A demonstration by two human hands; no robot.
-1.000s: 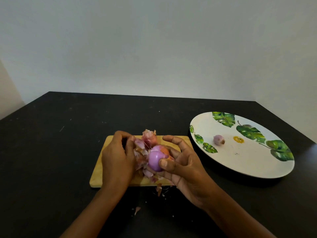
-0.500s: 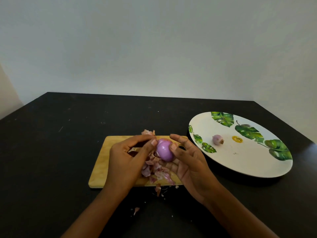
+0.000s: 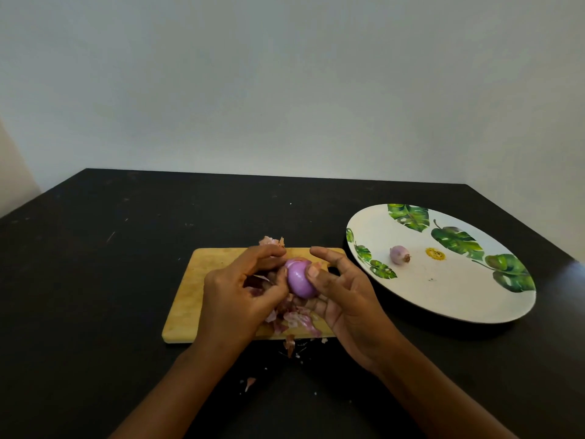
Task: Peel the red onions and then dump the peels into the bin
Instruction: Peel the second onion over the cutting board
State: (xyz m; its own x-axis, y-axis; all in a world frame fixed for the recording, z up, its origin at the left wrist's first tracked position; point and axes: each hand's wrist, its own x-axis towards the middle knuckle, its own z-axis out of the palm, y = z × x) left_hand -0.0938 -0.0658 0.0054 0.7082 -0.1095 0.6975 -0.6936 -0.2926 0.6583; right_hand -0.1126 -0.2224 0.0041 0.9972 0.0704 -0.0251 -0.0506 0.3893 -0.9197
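Note:
A glossy purple red onion point(image 3: 300, 279) sits between both hands above the wooden cutting board point(image 3: 193, 296). My right hand point(image 3: 342, 299) cradles it from the right, thumb on its side and index finger stretched over the top. My left hand point(image 3: 240, 296) pinches at the onion's upper left with thumb and index finger. A pile of pink peels point(image 3: 296, 320) lies on the board under the hands. Another peel point(image 3: 270, 241) sticks up behind the left hand. No bin is in view.
A large white plate point(image 3: 443, 289) with green leaf prints lies to the right and holds one small peeled onion point(image 3: 399, 255). Peel scraps point(image 3: 289, 343) lie on the black table point(image 3: 95, 280) in front of the board, one more point(image 3: 250, 382) nearer me.
The onion has been turned in my hands and has risen slightly. My left hand moved from the peels on the board to pinching at the onion's top.

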